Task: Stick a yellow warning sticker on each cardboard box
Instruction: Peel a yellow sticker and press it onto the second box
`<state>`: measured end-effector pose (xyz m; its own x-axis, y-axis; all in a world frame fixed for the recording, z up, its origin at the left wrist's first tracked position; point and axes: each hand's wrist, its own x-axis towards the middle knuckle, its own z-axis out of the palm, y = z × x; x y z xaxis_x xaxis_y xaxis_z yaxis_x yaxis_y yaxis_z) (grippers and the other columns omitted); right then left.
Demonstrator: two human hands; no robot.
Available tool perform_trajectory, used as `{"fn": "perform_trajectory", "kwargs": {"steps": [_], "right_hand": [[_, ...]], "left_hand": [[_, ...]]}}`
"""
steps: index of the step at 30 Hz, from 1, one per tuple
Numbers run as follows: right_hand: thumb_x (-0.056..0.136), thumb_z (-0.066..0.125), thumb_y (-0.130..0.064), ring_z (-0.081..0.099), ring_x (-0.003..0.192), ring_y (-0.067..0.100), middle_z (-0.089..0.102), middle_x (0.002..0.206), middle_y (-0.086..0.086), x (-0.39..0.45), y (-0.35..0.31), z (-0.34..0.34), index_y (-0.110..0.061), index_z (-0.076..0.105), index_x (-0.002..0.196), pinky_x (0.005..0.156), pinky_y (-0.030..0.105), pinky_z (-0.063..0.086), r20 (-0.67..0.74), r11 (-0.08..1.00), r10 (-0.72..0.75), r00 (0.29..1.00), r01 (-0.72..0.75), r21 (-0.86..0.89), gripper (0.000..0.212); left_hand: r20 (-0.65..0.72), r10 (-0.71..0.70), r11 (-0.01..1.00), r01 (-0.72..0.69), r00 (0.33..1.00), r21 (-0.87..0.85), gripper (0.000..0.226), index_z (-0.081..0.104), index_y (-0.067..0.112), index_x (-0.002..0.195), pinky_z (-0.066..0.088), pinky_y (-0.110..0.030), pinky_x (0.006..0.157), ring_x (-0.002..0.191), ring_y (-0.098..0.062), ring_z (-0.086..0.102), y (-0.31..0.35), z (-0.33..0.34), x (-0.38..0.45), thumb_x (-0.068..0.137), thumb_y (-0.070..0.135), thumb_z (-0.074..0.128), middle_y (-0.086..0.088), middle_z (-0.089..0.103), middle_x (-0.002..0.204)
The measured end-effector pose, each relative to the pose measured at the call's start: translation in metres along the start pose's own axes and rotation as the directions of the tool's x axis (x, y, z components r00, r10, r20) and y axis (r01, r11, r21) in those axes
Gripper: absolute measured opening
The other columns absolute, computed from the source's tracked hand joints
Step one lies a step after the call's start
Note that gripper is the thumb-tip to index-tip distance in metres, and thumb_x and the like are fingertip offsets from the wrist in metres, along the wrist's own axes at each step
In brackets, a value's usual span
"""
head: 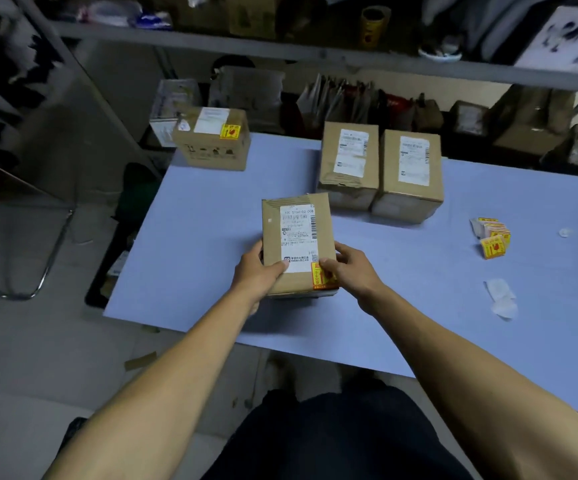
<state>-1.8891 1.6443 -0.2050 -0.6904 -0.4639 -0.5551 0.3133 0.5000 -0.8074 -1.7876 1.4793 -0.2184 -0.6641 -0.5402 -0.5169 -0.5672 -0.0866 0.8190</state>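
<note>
Pressing a yellow sticker onto the near box.

Left hand point(261, 270) clamps the box point(298, 242) on the surface point(401, 282); right hand point(346, 268) thumbs the sticker point(320, 277) at its corner. Risk: overhanging edge lifts; two boxes point(379, 169) beyond lack stickers, the roll point(493, 237) lies right.

Open blue table point(211, 216) left of held box point(296, 237); two boxes point(381, 168) block behind; sticker pile point(493, 237) and backing scraps point(502, 297) clutter right.
</note>
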Motion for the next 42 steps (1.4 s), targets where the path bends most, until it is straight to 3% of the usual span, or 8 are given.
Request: {"fn": "perform_trajectory", "kwargs": {"steps": [3, 11, 16, 19, 22, 34, 38, 42], "right_hand": [[0.097, 0.055, -0.023, 0.062, 0.110, 0.017, 0.063, 0.126, -0.002, 0.010, -0.013, 0.024, -0.027, 0.050, 0.139, 0.093, 0.035, 0.055, -0.002, 1.000, -0.014, 1.000, 0.014, -0.007, 0.042], [0.097, 0.055, -0.023, 0.062, 0.111, 0.017, 0.062, 0.123, -0.004, 0.055, -0.038, 0.043, -0.031, 0.053, 0.135, 0.093, 0.036, 0.054, 0.036, 1.000, -0.008, 0.999, 0.008, -0.003, 0.039], [0.087, 0.059, -0.030, 0.067, 0.105, 0.015, 0.069, 0.116, -0.006, 0.095, -0.051, 0.039, -0.046, 0.063, 0.106, 0.095, 0.042, 0.054, 0.071, 1.000, -0.003, 0.997, 0.001, 0.025, 0.025], [0.085, 0.060, -0.032, 0.066, 0.106, 0.014, 0.069, 0.117, -0.005, 0.119, -0.058, 0.034, -0.039, 0.063, 0.118, 0.096, 0.042, 0.054, 0.081, 0.999, 0.004, 0.997, -0.007, 0.041, 0.034], [0.092, 0.058, -0.023, 0.066, 0.105, 0.015, 0.069, 0.117, -0.004, 0.139, -0.069, 0.032, -0.032, 0.061, 0.125, 0.095, 0.040, 0.054, 0.079, 0.998, 0.004, 0.997, -0.009, 0.060, 0.034], [0.096, 0.051, -0.018, 0.062, 0.109, 0.018, 0.066, 0.119, -0.003, 0.210, -0.115, 0.037, -0.025, 0.055, 0.128, 0.096, 0.040, 0.052, -0.106, 0.997, 0.034, 0.994, -0.028, 0.065, 0.033], [0.097, 0.047, -0.016, 0.059, 0.111, 0.022, 0.064, 0.121, 0.001, 0.229, -0.125, 0.037, -0.019, 0.053, 0.130, 0.097, 0.038, 0.047, -0.201, 1.000, 0.011, 0.979, -0.016, -0.025, 0.034], [0.097, 0.042, -0.014, 0.059, 0.112, 0.031, 0.064, 0.122, 0.009, 0.248, -0.133, 0.042, -0.013, 0.052, 0.127, 0.087, 0.031, 0.043, -0.275, 0.995, 0.007, 0.961, -0.033, -0.091, 0.032]], "left_hand": [[-0.009, -0.007, 1.000, 0.007, 1.000, -0.015, 0.047, 0.058, 0.032, 0.124, 0.056, -0.044, 0.092, 0.106, -0.017, 0.065, -0.002, -0.025, 0.014, 0.082, 0.018, 0.074, 0.006, 0.069, 0.118], [-0.042, -0.001, 1.000, 0.001, 0.999, -0.002, 0.041, 0.061, 0.038, 0.112, 0.055, -0.042, 0.093, 0.103, -0.013, 0.066, 0.014, -0.050, 0.056, 0.079, 0.017, 0.075, 0.011, 0.071, 0.110], [-0.071, -0.026, 0.999, 0.029, 0.997, 0.036, 0.046, 0.062, 0.037, 0.114, 0.054, -0.043, 0.095, 0.104, -0.014, 0.067, 0.037, -0.053, 0.086, 0.071, 0.025, 0.073, 0.011, 0.071, 0.112], [-0.089, -0.029, 0.998, 0.034, 0.996, 0.059, 0.047, 0.062, 0.038, 0.112, 0.053, -0.042, 0.096, 0.104, -0.014, 0.067, 0.053, -0.050, 0.106, 0.066, 0.029, 0.071, 0.011, 0.071, 0.111], [-0.085, -0.028, 0.996, 0.035, 0.996, 0.083, 0.047, 0.062, 0.035, 0.116, 0.053, -0.042, 0.096, 0.105, -0.015, 0.066, 0.065, -0.049, 0.129, 0.071, 0.025, 0.072, 0.010, 0.071, 0.113], [0.007, 0.004, 0.995, -0.004, 1.000, 0.099, 0.051, 0.055, 0.026, 0.132, 0.051, -0.042, 0.099, 0.112, -0.018, 0.062, 0.106, -0.052, 0.228, 0.086, 0.012, 0.070, 0.001, 0.066, 0.126], [0.013, -0.001, 1.000, 0.001, 1.000, 0.021, 0.052, 0.057, 0.028, 0.130, 0.053, -0.043, 0.097, 0.111, -0.017, 0.063, 0.105, -0.043, 0.255, 0.083, 0.012, 0.072, 0.003, 0.068, 0.124], [-0.030, 0.012, 0.999, -0.013, 0.999, -0.049, 0.047, 0.062, 0.028, 0.122, 0.055, -0.040, 0.094, 0.104, -0.012, 0.066, 0.099, -0.036, 0.273, 0.079, 0.015, 0.076, 0.006, 0.071, 0.114]]}}
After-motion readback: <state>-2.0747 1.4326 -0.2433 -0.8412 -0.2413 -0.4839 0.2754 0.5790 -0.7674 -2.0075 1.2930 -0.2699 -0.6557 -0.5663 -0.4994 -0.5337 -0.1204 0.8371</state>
